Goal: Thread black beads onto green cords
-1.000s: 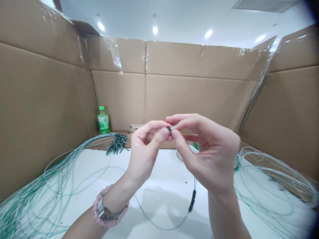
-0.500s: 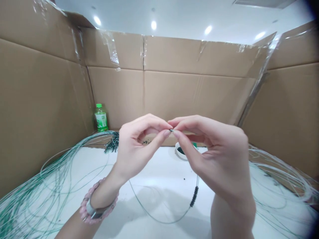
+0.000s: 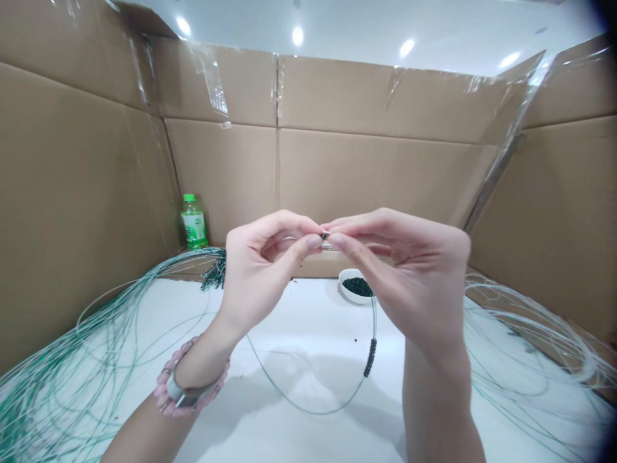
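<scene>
My left hand (image 3: 263, 276) kept its fingertips closed on what looked like a small dark bead (image 3: 324, 237); my right hand (image 3: 417, 276) pinched a pale strand (image 3: 328, 234) beside it. The cord (image 3: 308, 413) looped below, carrying black beads (image 3: 369, 358). Beyond, the white bowl (image 3: 357, 299) showed more fully than before.

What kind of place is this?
Likely a makeshift indoor handwork station: taped cardboard walls around a white tabletop, a white bowl of small dark beads, and a bundle of thin green cords on the left.
</scene>
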{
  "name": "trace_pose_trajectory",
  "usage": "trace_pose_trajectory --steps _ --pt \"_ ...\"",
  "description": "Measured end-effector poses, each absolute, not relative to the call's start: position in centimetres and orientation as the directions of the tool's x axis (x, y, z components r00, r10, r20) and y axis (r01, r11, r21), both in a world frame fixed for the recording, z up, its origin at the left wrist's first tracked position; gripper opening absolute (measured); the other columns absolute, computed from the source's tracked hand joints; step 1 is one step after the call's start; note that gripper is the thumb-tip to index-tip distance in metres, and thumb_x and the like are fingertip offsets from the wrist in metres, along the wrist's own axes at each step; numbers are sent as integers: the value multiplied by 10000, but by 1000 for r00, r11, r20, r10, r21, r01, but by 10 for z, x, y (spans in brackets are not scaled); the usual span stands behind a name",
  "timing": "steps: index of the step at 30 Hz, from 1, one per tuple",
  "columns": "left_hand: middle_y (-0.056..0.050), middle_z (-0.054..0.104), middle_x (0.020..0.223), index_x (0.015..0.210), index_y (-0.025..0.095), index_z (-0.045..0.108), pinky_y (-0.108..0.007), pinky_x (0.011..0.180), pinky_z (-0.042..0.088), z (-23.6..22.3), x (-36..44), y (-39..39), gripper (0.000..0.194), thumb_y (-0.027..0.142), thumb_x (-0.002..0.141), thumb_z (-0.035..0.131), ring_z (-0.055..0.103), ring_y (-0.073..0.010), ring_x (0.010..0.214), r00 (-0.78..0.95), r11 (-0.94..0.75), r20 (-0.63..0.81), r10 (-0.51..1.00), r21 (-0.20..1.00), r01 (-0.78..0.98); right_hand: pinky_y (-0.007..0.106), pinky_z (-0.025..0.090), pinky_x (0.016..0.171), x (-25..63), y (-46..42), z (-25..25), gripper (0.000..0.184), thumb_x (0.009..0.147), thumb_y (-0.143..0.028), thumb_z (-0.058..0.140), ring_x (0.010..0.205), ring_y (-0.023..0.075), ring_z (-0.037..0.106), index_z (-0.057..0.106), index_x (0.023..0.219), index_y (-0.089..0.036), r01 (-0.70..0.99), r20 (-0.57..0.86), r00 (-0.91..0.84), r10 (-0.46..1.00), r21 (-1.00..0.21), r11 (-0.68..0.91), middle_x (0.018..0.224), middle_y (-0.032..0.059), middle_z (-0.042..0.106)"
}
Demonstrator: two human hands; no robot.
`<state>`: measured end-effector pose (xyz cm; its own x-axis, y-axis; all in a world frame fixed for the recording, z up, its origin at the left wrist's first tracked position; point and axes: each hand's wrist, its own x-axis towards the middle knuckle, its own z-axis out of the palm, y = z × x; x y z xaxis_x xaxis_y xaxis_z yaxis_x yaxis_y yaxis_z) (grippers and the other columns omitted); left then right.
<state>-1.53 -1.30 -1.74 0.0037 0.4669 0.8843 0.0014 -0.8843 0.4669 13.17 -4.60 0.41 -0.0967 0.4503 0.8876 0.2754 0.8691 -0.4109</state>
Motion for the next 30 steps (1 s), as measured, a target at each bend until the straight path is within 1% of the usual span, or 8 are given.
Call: trace_pose_trajectory --steps 2,4,6,10,16,22,30 --pt "11 689 747 795 188 696 -152 611 522 -17 -16 -14 47 157 785 661 637 -77 653 -6 -895 897 442 441 64 233 609 613 132 -47 5 135 774 -110 658 707 127 686 678 771 -244 327 896 -75 438 -393 859 756 -48 709" --pt "1 684 754 796 184 689 -172 631 523 -17 -15 -16 47 160 794 649 635 -89 671 -1 -907 915 404 401 131 228 602 600 134 -48 4 138 765 -101 652 678 123 674 668 767 -238 405 912 -68 404 -345 847 738 -45 697" --pt "1 679 763 801 183 680 -178 644 516 -18 -14 -18 56 142 795 643 627 -90 691 24 -917 932 361 351 190 213 597 609 134 -49 3 153 751 -81 638 651 112 662 657 761 -232 469 921 -98 378 -292 833 721 -48 684" --pt "8 676 770 816 188 665 -176 637 504 -19 -13 -18 73 124 796 636 612 -84 693 56 -926 952 301 277 256 183 591 612 134 -50 1 164 733 -61 613 608 92 644 631 730 -223 533 923 -124 364 -248 809 671 -60 652" --pt "23 672 774 836 190 651 -170 628 513 -19 -15 -17 146 68 758 660 594 -71 679 79 -933 970 231 197 301 176 589 628 132 -51 1 152 727 -52 597 591 81 623 625 707 -200 543 924 -130 360 -238 805 657 -54 643" --pt "27 669 779 838 190 641 -166 632 520 -19 -15 -17 152 60 762 656 593 -64 679 88 -926 972 217 177 333 152 575 614 132 -51 2 152 715 -45 601 573 67 606 626 702 -194 548 924 -117 364 -246 800 636 -56 625" --pt "22 668 765 836 182 634 -166 611 515 -19 -14 -18 101 96 783 645 600 -67 673 102 -918 974 204 154 365 138 564 587 132 -53 1 171 710 -26 593 577 53 594 623 718 -194 538 913 -129 387 -263 801 638 -68 605"
